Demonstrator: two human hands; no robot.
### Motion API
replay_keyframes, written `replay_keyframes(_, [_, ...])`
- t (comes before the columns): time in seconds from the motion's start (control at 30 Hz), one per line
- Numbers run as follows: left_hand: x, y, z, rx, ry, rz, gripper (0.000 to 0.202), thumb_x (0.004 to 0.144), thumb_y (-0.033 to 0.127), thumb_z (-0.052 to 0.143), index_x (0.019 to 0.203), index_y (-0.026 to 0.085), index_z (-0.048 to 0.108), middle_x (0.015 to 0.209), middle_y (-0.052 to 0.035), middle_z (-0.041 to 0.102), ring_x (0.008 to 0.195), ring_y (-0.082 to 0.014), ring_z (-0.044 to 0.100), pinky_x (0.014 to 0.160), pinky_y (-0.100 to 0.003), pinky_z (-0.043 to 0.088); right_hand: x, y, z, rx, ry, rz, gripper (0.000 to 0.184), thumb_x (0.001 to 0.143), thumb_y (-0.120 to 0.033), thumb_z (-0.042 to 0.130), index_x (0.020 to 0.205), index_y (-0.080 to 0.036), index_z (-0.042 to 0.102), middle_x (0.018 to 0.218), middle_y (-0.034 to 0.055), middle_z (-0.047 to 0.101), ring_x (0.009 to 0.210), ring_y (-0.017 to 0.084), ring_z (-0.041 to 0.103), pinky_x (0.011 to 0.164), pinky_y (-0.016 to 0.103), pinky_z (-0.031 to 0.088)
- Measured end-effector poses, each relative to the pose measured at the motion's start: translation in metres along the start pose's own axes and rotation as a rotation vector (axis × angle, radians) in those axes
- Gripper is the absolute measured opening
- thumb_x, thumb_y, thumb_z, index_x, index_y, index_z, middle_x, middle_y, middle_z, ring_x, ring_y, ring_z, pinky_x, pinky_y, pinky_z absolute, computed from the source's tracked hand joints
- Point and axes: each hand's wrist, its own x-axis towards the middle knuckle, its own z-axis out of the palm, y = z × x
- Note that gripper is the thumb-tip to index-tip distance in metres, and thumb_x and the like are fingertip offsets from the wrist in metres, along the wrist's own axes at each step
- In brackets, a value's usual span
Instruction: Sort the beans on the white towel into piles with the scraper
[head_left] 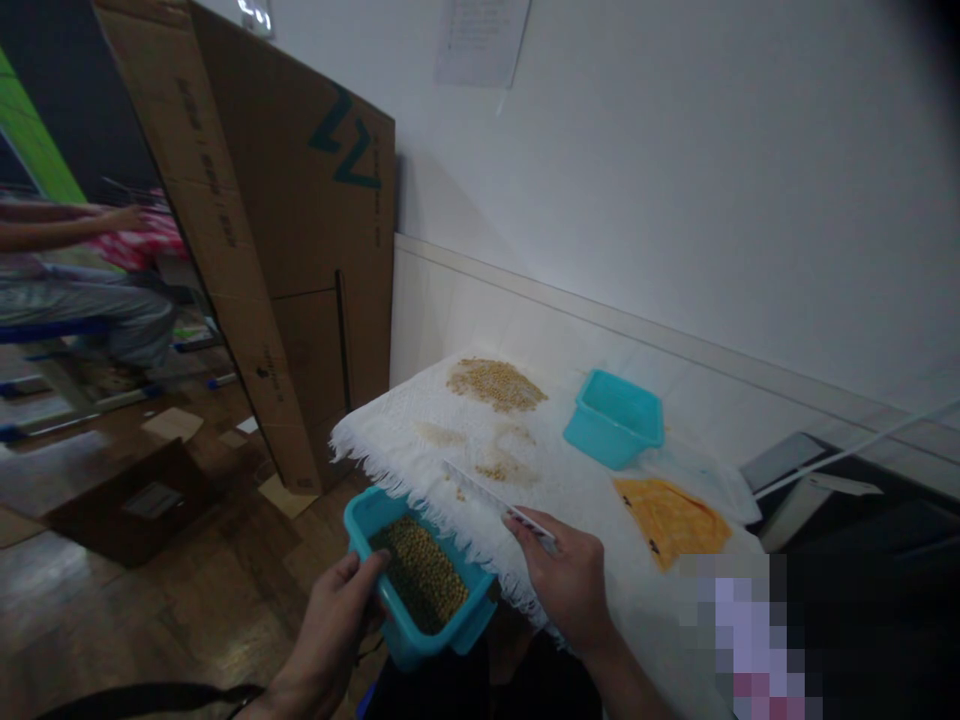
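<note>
My left hand (334, 625) grips the near rim of a turquoise plastic tub (459, 628) filled with small yellow-green beans (424, 575), held just below the fringed edge of a white towel (592, 490) that covers a table. My right hand (566, 580) is closed on one end of a thin clear ruler (480, 490), which lies across the towel and points toward scattered beans (491, 468). A larger pile of beans (496, 383) lies at the towel's far left. A second, empty turquoise tub (615, 418) stands further back.
An orange cloth (671, 520) lies on the towel to the right. Large cardboard sheets (300, 250) lean against the white wall at left. Another person (82, 290) sits at far left over the wooden floor. White cables and a dark device (810, 480) sit at right.
</note>
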Motion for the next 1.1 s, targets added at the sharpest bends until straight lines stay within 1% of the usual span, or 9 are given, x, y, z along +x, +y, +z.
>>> replay_keyframes(0.2, [-0.003,0.008,0.001,-0.025,0.018,-0.021,0.032,0.062,0.044,0.079,0.06,0.021,0.057,0.05,0.006,0.055,0.046,-0.0116,0.049,0.048,-0.024,0.041,-0.002,-0.002,-0.002,-0.002,-0.018,-0.048,0.017,0.089,-0.03,0.065,0.091,-0.022,0.08,0.087,0.0042,0.08,0.077,0.021,0.077,0.074,0.027,0.063])
replay_keyframes(0.4, [-0.006,0.012,0.002,-0.034,0.007,-0.02,0.029,0.061,0.04,0.079,0.058,0.021,0.056,0.046,0.0066,0.053,0.043,-0.0111,0.046,0.046,-0.024,0.039,-0.01,-0.02,-0.004,0.026,-0.043,-0.15,0.017,0.09,-0.024,0.063,0.093,-0.021,0.08,0.086,0.0038,0.08,0.075,0.019,0.077,0.072,0.025,0.063])
replay_keyframes(0.47, [-0.005,0.013,0.002,-0.044,0.018,-0.017,0.03,0.061,0.04,0.079,0.058,0.021,0.056,0.046,0.007,0.052,0.043,-0.0109,0.046,0.046,-0.023,0.039,-0.011,-0.024,-0.004,0.038,-0.054,-0.139,0.017,0.09,-0.025,0.064,0.092,-0.022,0.08,0.085,0.0033,0.08,0.074,0.019,0.077,0.071,0.025,0.063])
replay_keyframes(0.53, [-0.003,0.013,0.001,-0.045,0.02,-0.013,0.029,0.062,0.04,0.079,0.058,0.021,0.057,0.046,0.0068,0.052,0.043,-0.0106,0.047,0.045,-0.023,0.039,-0.008,-0.024,-0.004,0.026,-0.041,-0.098,0.016,0.09,-0.028,0.064,0.09,-0.022,0.08,0.083,0.003,0.08,0.072,0.019,0.077,0.07,0.025,0.062])
replay_keyframes(0.7, [0.002,0.008,0.0,-0.064,0.002,0.005,0.029,0.065,0.039,0.078,0.059,0.02,0.057,0.046,0.0073,0.051,0.042,-0.0094,0.045,0.043,-0.021,0.035,0.01,-0.012,0.003,-0.118,0.076,-0.017,0.027,0.092,-0.036,0.06,0.088,-0.017,0.08,0.079,0.0074,0.079,0.067,0.021,0.076,0.067,0.026,0.061])
replay_keyframes(0.8, [0.004,0.003,-0.003,-0.064,0.015,0.015,0.032,0.065,0.039,0.079,0.057,0.021,0.053,0.044,0.0078,0.049,0.04,-0.0088,0.042,0.041,-0.021,0.031,0.017,-0.009,0.007,-0.178,0.066,-0.01,0.033,0.093,-0.04,0.057,0.088,-0.016,0.079,0.074,0.0082,0.078,0.063,0.02,0.075,0.064,0.025,0.059])
replay_keyframes(0.87, [0.005,0.001,-0.003,-0.069,0.011,0.01,0.032,0.064,0.039,0.079,0.057,0.021,0.053,0.044,0.0076,0.049,0.04,-0.009,0.043,0.042,-0.021,0.032,0.018,-0.011,0.009,-0.199,0.058,0.0,0.036,0.094,-0.043,0.055,0.087,-0.016,0.079,0.072,0.008,0.078,0.061,0.019,0.074,0.06,0.023,0.057])
replay_keyframes(1.03, [0.002,0.003,-0.001,-0.072,0.003,0.005,0.031,0.066,0.04,0.078,0.059,0.021,0.055,0.046,0.0076,0.051,0.042,-0.0095,0.045,0.044,-0.022,0.036,0.016,-0.02,0.014,-0.243,0.133,0.004,0.046,0.094,-0.046,0.054,0.07,-0.014,0.076,0.057,0.0087,0.072,0.049,0.019,0.069,0.05,0.022,0.048])
replay_keyframes(1.1, [0.001,0.005,0.0,-0.07,-0.002,0.007,0.032,0.067,0.042,0.078,0.058,0.021,0.055,0.046,0.0074,0.051,0.042,-0.0096,0.045,0.044,-0.022,0.036,0.015,-0.023,0.018,-0.247,0.155,0.027,0.047,0.094,-0.046,0.054,0.066,-0.014,0.074,0.055,0.0087,0.07,0.048,0.019,0.068,0.048,0.022,0.046])
